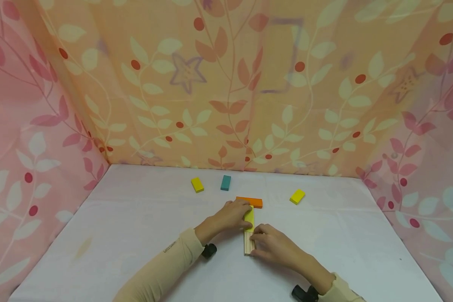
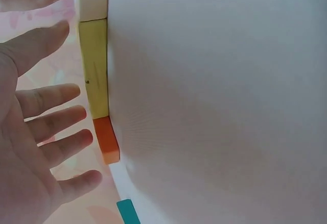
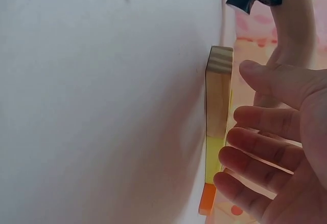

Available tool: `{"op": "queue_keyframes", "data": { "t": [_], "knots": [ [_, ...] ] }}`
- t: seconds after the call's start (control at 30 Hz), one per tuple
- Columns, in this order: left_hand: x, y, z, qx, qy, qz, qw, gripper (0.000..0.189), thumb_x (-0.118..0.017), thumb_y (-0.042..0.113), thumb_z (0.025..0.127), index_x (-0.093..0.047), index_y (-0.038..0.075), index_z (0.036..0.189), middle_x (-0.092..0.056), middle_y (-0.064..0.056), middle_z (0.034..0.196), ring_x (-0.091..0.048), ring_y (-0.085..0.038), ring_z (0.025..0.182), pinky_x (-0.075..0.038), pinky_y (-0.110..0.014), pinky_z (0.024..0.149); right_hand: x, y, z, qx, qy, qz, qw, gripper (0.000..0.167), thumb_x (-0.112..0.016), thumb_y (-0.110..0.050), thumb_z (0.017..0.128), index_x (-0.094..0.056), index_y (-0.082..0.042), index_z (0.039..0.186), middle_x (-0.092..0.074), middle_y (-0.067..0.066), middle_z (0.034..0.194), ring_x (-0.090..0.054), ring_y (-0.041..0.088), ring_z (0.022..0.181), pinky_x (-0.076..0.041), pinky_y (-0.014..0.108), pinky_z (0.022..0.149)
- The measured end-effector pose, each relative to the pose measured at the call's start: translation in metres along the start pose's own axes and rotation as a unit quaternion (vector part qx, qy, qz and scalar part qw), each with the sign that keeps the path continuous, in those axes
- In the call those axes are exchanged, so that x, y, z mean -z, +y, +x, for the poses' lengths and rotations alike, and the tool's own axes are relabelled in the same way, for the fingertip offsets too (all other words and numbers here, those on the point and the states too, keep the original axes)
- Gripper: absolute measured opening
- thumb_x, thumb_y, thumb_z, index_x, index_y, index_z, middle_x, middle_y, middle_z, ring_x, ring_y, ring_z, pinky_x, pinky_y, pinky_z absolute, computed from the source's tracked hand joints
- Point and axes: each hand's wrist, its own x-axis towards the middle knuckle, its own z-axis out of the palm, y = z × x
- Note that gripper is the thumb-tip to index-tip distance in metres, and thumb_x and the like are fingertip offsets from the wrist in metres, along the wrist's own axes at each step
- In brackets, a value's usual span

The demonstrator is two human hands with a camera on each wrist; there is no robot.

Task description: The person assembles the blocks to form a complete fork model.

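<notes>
Three wooden blocks lie end to end in front of me. A plain wood block (image 1: 248, 244) is nearest, a yellow block (image 1: 249, 216) continues the line, and an orange block (image 1: 255, 203) lies crosswise at the far end. My left hand (image 1: 232, 216) is over the yellow and orange blocks; in the left wrist view its fingers (image 2: 56, 119) are spread, tips close to the blocks' upper side. Beside the plain block is my right hand (image 1: 275, 245), its fingertips right at the block's edge. The right wrist view shows its fingers (image 3: 260, 155) loosely extended and the block's striped end grain.
Farther back on the white-covered table (image 1: 136, 218) lie a loose yellow block (image 1: 197, 185), a teal block (image 1: 225, 183) and, to the right, another yellow block (image 1: 297, 196). Patterned cloth walls (image 1: 226, 84) enclose the back and sides. Both wrists wear black cameras.
</notes>
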Motion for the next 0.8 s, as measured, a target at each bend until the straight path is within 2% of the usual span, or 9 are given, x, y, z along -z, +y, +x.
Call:
{"op": "queue_keyframes", "data": {
  "t": [0.23,0.47,0.8],
  "knots": [
    [0.002,0.002,-0.002,-0.005,-0.016,0.008,0.9998,0.063,-0.074,0.048,0.082,-0.058,0.016,0.134,-0.051,-0.002,0.145,-0.045,-0.020,0.136,-0.037,-0.050,0.110,0.006,0.004,-0.001,-0.038,-0.023,0.025,0.9987,0.027,-0.074,-0.030,0.085,-0.073,-0.014,0.108,-0.062,-0.004,0.109,-0.057,0.010,0.099,-0.054,0.031,0.087],
    [-0.001,0.002,-0.004,-0.008,-0.035,-0.001,0.9993,0.073,-0.075,0.052,0.079,-0.054,0.018,0.140,-0.046,-0.001,0.150,-0.037,-0.020,0.141,-0.032,-0.053,0.114,0.011,0.009,-0.002,-0.039,-0.014,0.027,0.9988,0.027,-0.073,-0.027,0.087,-0.073,-0.010,0.107,-0.063,-0.002,0.108,-0.059,0.014,0.099,-0.054,0.034,0.086],
    [-0.004,0.001,-0.005,-0.008,-0.039,-0.003,0.9992,0.073,-0.075,0.052,0.079,-0.053,0.020,0.140,-0.044,-0.001,0.152,-0.036,-0.022,0.142,-0.030,-0.053,0.116,0.022,0.017,-0.002,-0.085,-0.018,0.056,0.9946,0.027,-0.071,-0.031,0.088,-0.074,-0.011,0.107,-0.063,-0.005,0.107,-0.059,0.013,0.100,-0.055,0.036,0.088]
  ]
}}
